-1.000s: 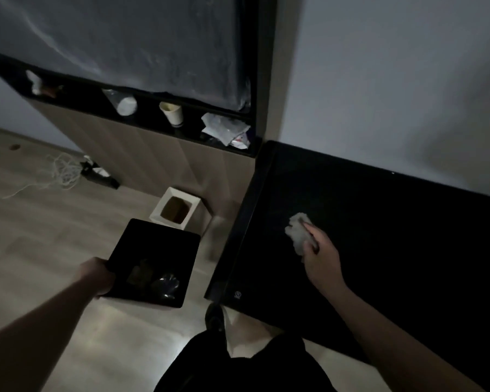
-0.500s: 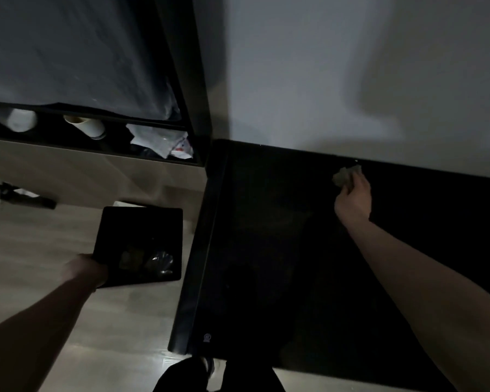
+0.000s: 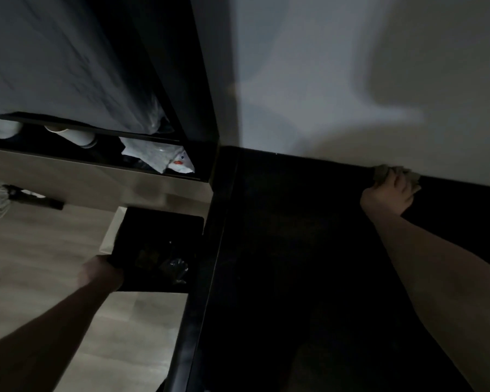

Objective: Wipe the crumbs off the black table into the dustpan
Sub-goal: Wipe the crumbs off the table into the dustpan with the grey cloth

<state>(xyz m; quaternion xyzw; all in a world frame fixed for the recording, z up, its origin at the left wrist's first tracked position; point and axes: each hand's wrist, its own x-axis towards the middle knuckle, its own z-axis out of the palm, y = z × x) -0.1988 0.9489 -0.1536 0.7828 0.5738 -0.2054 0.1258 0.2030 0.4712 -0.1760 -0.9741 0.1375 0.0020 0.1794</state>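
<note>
At table's far edge against the wall (image 3: 337, 80), right hand (image 3: 388, 195) gripping a crumpled cloth (image 3: 382, 172), left hand (image 3: 101, 274) holding the dustpan (image 3: 159, 236) beside black table (image 3: 294, 264), shelf clutter (image 3: 164, 159) beyond, crumbs indiscernible in dimness.

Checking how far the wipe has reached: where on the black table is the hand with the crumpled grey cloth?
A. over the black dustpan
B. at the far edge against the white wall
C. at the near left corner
B: the right hand grips the crumpled grey cloth where the black table meets the white wall.
</note>
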